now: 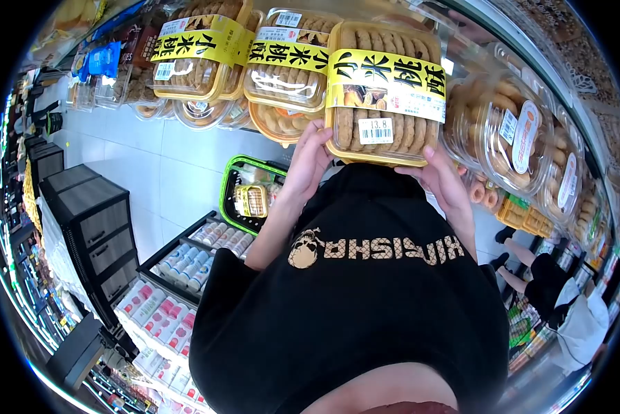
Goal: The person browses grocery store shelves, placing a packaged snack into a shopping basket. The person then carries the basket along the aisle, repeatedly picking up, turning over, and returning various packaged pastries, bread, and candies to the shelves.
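Observation:
Both my hands grip a clear plastic box of cookies [386,127] by its near corners. A yellow printed band wraps the box, and a white price label on it reads 13.8. My left hand [308,162] closes on the left corner, thumb against the side. At the right corner my right hand [442,179] holds on, its fingers partly hidden under the box. Just left of the held box sits a similar cookie box [286,83] on the shelf. Farther left is another banded cookie box [192,83]. Round clear tubs of cookies [507,138] stand to the right.
A black basket with a green rim [230,169] is on the floor at left, with a cookie box [250,201] inside. Behind it are a rack of rolled packs [186,265] and a dark drawer cabinet [99,228]. Another person [565,297] is at the lower right.

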Demonstrator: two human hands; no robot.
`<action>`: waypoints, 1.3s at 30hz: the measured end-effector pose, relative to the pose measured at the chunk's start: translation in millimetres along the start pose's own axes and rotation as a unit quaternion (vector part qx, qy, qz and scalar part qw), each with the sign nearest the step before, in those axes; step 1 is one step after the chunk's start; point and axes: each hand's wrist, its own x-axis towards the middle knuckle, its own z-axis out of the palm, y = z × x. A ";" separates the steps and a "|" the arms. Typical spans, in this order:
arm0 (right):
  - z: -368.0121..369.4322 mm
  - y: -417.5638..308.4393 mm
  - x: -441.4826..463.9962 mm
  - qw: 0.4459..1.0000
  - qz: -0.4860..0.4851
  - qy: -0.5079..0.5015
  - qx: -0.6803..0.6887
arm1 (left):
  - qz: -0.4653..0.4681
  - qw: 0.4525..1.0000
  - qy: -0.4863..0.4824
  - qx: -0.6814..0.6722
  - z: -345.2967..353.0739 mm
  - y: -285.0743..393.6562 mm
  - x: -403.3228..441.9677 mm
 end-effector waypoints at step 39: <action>31.7 5.1 -39.3 0.806 -0.441 0.082 -0.386 | 0.190 0.698 -0.094 0.684 -4.1 49.0 -17.2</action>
